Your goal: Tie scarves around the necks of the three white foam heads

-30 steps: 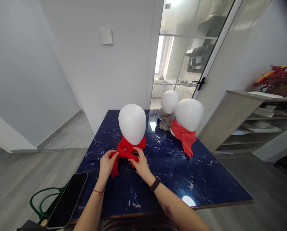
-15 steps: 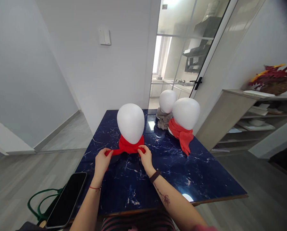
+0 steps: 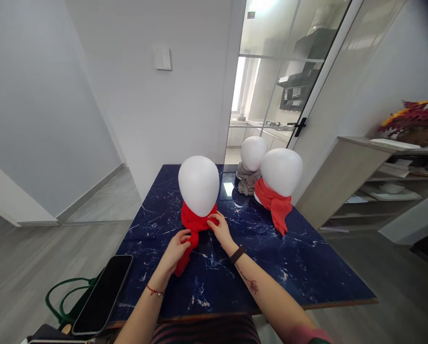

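A white foam head (image 3: 198,184) stands on the dark blue marble table (image 3: 257,267) with a red scarf (image 3: 191,230) wrapped round its neck. One scarf end hangs down onto the table. My left hand (image 3: 178,246) grips this hanging end just below the knot. At the right side of the neck, my right hand (image 3: 219,225) pinches the scarf with closed fingers. A dark watch sits on my right wrist, a red string on my left.
Two more white heads stand behind to the right: one with a red scarf (image 3: 275,205), one with a grey scarf (image 3: 247,177). A black phone (image 3: 101,301) lies at the table's near left corner. Shelves (image 3: 386,191) stand right; a glass door is behind.
Half a second ago both hands pulled the scarf ends out sideways. Now the left hand has moved in to the centre, and one end hangs down in front.
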A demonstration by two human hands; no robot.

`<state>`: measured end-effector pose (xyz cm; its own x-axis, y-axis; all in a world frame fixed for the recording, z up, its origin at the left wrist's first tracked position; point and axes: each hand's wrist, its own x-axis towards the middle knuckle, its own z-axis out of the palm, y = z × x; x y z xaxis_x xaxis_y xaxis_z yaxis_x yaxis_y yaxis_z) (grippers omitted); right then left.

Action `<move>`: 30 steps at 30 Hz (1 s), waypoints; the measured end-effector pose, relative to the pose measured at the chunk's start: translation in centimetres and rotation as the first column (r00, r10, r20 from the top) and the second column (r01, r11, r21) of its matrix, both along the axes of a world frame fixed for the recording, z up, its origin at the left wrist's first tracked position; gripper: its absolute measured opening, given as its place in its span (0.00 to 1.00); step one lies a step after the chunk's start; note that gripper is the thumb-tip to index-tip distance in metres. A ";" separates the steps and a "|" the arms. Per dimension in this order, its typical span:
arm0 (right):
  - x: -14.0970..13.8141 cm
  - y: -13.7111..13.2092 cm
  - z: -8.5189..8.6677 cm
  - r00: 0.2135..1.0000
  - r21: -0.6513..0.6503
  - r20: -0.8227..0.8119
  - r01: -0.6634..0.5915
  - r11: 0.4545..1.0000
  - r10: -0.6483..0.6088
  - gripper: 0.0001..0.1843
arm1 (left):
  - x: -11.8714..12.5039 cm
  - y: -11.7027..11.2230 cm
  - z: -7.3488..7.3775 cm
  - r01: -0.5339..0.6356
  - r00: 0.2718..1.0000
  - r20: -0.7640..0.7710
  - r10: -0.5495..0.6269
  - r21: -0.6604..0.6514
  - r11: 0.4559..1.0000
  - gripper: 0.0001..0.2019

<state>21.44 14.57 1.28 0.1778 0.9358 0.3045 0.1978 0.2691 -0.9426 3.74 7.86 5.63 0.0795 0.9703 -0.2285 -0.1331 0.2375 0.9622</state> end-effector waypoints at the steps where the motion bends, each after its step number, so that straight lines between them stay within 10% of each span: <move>1: -0.2 -0.1 -0.1 1.000 0.005 0.007 0.009 1.000 -0.009 0.06 | 0.9 -0.2 -0.1 0.057 0.998 0.006 -0.058 0.012 0.998 0.22; 9: 0.4 0.5 -0.6 0.994 -0.024 -0.108 -0.010 1.000 0.008 0.10 | 1.9 -0.6 0.9 0.417 0.862 -0.375 -0.341 0.144 0.897 0.19; 16: 0.6 -0.1 1.4 0.942 -0.061 -0.321 -0.121 0.991 0.095 0.12 | 1.5 2.4 0.4 0.102 0.862 -0.503 0.067 0.300 0.948 0.07; 22: 0.8 -1.5 3.7 0.835 -0.074 -0.523 -0.247 0.966 0.174 0.15 | 3.5 3.1 0.8 0.030 0.597 -0.738 0.313 0.411 0.911 0.16; 26: 1.0 -2.1 4.6 0.741 -0.142 -0.652 -0.330 0.933 0.162 0.14 | 4.0 3.0 1.0 0.149 0.357 -0.891 0.282 0.352 0.924 0.18; 30: 1.5 -2.2 5.0 0.658 -0.136 -0.728 -0.414 0.900 0.193 0.13 | 3.5 3.5 0.3 0.170 0.272 -0.924 0.269 0.321 0.932 0.11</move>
<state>22.94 12.37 6.32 -0.0791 0.9955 -0.0521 -0.5743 -0.0882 -0.8138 7.20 11.32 5.97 -0.0303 0.9812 0.1907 0.9155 -0.0493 0.3992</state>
